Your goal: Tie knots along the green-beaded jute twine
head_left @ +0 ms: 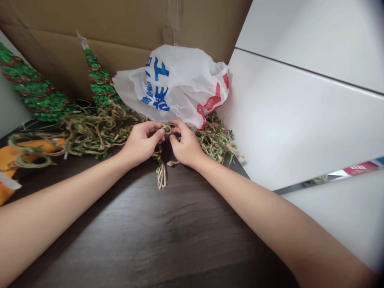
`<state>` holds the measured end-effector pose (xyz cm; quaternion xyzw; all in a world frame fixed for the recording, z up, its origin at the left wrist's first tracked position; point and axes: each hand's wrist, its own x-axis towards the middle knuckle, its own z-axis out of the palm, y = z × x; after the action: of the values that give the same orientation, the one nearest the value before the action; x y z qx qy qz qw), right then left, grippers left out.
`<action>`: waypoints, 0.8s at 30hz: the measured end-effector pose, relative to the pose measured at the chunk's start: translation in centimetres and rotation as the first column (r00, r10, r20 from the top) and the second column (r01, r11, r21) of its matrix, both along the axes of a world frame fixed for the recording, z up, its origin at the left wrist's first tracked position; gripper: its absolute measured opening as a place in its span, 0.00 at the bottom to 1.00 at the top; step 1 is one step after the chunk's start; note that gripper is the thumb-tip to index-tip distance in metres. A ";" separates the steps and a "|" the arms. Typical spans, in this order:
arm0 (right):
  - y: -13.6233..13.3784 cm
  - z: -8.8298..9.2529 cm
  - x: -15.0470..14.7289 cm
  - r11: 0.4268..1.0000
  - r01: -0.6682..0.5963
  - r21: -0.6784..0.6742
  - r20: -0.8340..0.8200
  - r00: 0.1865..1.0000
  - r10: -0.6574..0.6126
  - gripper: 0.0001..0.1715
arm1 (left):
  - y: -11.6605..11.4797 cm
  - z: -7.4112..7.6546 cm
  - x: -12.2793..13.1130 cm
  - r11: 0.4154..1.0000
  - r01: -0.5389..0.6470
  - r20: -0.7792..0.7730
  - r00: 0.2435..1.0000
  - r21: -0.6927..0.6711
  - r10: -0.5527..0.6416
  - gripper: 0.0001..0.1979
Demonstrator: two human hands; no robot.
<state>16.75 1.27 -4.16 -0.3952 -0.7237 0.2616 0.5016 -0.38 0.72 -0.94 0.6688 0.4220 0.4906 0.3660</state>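
head view: fingers [158, 135] mostly hide a twine loop [167, 129], seemingly.

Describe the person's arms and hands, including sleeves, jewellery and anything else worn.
The left hand and right hand are bare, with no gloves, rings or bracelets visible. The left forearm and right forearm are also bare, with no sleeve, watch or marking in view.

Left forearm [66, 196] and right forearm [261, 212]: bare, slender, smooth, tapering to the wrist. Left hand [142, 142] and right hand [186, 146]: bare, small, nails short.
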 end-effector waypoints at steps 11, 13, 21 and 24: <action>-0.3 0.9 0.2 0.999 0.016 0.045 0.106 0.994 -0.021 0.09 | 0.1 -0.3 0.1 0.999 0.024 -0.026 0.999 0.035 -0.023 0.10; -0.5 0.9 0.2 0.999 0.013 0.042 0.095 0.995 -0.017 0.07 | 0.0 -0.3 0.1 0.999 0.021 -0.016 1.000 0.030 -0.021 0.12; -0.2 0.8 0.1 0.996 0.062 0.056 0.027 0.998 -0.063 0.09 | -0.1 -0.5 0.0 0.996 0.071 0.020 0.997 0.054 -0.072 0.19; -0.2 0.9 0.0 0.997 0.059 0.055 0.004 0.998 -0.059 0.09 | 0.0 -0.7 0.1 0.996 0.074 0.010 0.997 0.050 -0.074 0.16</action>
<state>16.76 1.09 -3.30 -0.4031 -0.7199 0.2257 0.5179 -0.30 0.73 -1.61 0.6899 0.3824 0.4912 0.3697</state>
